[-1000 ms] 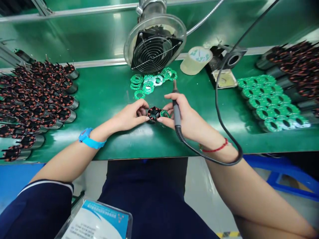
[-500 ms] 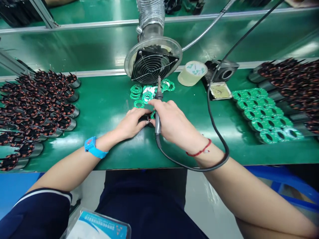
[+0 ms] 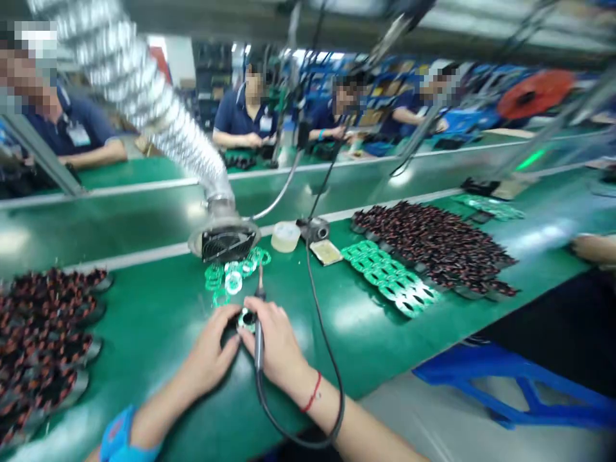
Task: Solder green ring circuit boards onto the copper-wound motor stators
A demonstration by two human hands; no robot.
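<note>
Right hand (image 3: 276, 337) holds soldering iron (image 3: 260, 346) fore-aft, tip (image 3: 260, 279) pointing away.

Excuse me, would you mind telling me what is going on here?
The person's left hand and right hand hold a green-topped part between them. The right hand also holds a soldering iron, its tip pointing away from the part. Loose green rings lie before the fan, and coils stand on the bench at both sides.

Ring (image 3: 245, 328): partly hidden, lower centre
Stators (image 3: 43, 343): blurred, cut by left edge
Wristband (image 3: 120, 437): cut by bottom edge
</note>
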